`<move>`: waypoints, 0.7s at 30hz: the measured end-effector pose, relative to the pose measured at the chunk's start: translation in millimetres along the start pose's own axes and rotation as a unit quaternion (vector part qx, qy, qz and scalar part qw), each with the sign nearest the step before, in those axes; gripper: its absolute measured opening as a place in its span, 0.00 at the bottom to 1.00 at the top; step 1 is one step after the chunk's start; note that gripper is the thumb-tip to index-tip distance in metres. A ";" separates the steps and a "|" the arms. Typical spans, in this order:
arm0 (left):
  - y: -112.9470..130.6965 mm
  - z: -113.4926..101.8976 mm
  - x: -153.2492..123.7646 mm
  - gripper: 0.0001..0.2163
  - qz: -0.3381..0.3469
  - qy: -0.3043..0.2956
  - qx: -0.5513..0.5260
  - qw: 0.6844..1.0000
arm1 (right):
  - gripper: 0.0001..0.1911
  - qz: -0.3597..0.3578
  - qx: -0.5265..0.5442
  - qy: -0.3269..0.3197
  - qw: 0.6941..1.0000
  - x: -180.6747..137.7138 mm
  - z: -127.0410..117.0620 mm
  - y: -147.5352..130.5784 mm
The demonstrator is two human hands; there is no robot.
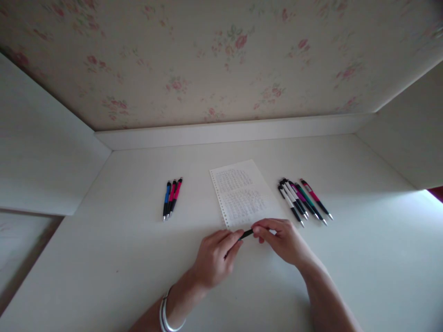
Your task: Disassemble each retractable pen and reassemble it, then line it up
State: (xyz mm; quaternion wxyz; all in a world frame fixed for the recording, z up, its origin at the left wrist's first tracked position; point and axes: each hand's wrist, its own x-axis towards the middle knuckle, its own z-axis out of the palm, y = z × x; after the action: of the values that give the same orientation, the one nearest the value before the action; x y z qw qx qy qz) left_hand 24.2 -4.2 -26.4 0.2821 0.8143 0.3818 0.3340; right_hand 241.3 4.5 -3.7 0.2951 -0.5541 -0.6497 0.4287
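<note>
Both my hands meet over the near edge of a written sheet of paper [242, 191] on the white desk [363, 258]. My left hand [216, 258] and my right hand [280, 240] are closed on the two ends of one dark pen [246, 234], of which only a short middle part shows between the fingers. Left of the paper lie three pens [172, 198], blue and pink, side by side. To the right of the paper lies a row of several pens [304, 200] with white, purple, green and pink barrels.
The desk sits in a white alcove with side panels [44, 157] left and right and a floral wallpaper wall [221, 60] behind. A silver bangle [165, 316] is on my left wrist.
</note>
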 end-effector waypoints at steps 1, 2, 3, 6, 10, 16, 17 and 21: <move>-0.6 0.1 -0.2 0.11 0.003 0.003 0.002 1.000 | 0.16 0.003 -0.011 0.003 1.000 -0.1 2.0 -0.2; -1.2 0.2 -0.2 0.11 0.006 0.007 0.002 1.000 | 0.17 -0.002 -0.023 0.007 1.000 -0.3 3.8 -0.4; -1.7 0.1 -0.1 0.11 0.009 0.011 0.001 1.000 | 0.18 -0.010 -0.035 0.013 0.999 -0.7 5.5 -0.7; -2.9 -0.4 0.9 0.10 0.018 0.023 0.010 1.000 | 0.18 -0.030 -0.066 0.029 0.997 -2.3 8.3 -1.6; -3.1 0.0 1.9 0.11 0.028 0.028 0.028 0.999 | 0.19 -0.029 -0.074 0.034 0.996 -2.2 9.2 -1.6; 2.1 1.0 0.7 0.13 -0.024 0.021 0.004 0.999 | 0.16 -0.025 0.005 0.108 0.994 -0.1 13.7 1.5; 2.7 1.0 0.5 0.13 -0.034 0.024 -0.002 0.999 | 0.16 -0.024 0.030 0.128 0.991 -0.8 15.1 2.4; 0.9 1.5 0.7 0.11 -0.061 0.063 -0.025 0.996 | 0.18 -0.091 0.037 0.165 0.981 -5.4 24.1 5.8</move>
State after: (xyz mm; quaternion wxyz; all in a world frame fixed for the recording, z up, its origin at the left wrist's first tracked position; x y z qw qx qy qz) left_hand 26.0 -4.4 -26.5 0.2974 0.7597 0.4390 0.3763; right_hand 224.5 -6.2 -19.4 0.4566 -0.5444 -0.6233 0.3266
